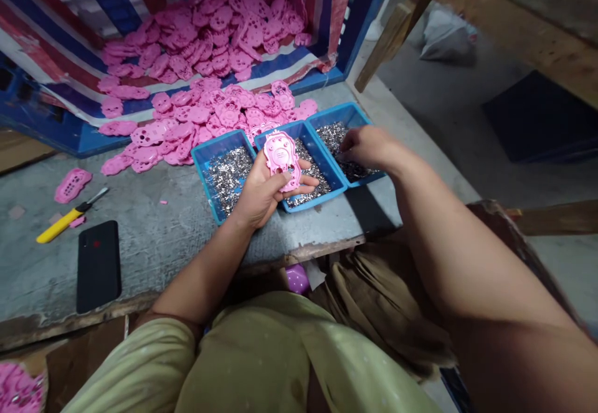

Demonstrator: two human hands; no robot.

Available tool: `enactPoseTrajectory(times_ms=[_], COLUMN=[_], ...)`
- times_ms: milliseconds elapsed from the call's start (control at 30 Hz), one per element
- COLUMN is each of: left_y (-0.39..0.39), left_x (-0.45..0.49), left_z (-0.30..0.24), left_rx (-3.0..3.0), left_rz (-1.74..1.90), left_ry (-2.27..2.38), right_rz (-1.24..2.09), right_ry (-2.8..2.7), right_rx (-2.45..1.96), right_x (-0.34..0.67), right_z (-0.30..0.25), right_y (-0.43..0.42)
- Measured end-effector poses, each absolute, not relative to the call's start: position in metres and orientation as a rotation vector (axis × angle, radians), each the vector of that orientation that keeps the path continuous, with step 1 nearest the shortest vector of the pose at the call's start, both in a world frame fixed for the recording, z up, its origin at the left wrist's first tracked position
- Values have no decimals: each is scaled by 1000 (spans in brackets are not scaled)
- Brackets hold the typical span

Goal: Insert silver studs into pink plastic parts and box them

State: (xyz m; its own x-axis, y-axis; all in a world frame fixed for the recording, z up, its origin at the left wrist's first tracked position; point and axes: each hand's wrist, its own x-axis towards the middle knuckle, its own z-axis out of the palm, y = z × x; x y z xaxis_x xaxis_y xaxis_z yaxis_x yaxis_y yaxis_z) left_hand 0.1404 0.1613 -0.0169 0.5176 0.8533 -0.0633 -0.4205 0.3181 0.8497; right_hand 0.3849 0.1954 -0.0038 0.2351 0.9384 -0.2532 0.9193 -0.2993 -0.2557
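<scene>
My left hand [264,190] is closed around a pink plastic part [281,157], holding it upright over the middle blue tray [311,200]. My right hand [367,146] reaches into the right blue tray [349,112], fingers bent down into the small silvery metal pieces [332,136]; what they pinch is hidden. A third blue tray [205,154] on the left also holds silvery pieces. All three trays sit side by side on the grey worktable [159,238].
A heap of pink parts [205,117] spreads behind the trays, spilling from a striped sack [70,45] in a blue crate. A black phone [97,265], a yellow-handled knife [65,218] and one loose pink part [72,184] lie at left. A wooden bench leg [387,39] stands at right.
</scene>
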Motion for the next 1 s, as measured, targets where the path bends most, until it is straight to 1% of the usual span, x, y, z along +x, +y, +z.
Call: enactPoseTrajectory(times_ms=[100,267,600,900,1000], left_y=[161,161,159,162,164], left_x=[141,141,141,142,140], left_z=[-17,-17,-19,-15,-16], left_rx=[920,956,987,938,894], left_rz=[911,920,956,978,979], left_ry=[583,591,634,543,489], right_rz=[638,515,433,365,424], right_ry=[-2060,-2088,-2006,-1742,-1651], right_rx=[-2612,-2647,-2522,-2305,-2252], right_x=[376,364,379,398,394], right_z=[-8,-9,-6,-7,0], right_y=[196,195,195,195,191])
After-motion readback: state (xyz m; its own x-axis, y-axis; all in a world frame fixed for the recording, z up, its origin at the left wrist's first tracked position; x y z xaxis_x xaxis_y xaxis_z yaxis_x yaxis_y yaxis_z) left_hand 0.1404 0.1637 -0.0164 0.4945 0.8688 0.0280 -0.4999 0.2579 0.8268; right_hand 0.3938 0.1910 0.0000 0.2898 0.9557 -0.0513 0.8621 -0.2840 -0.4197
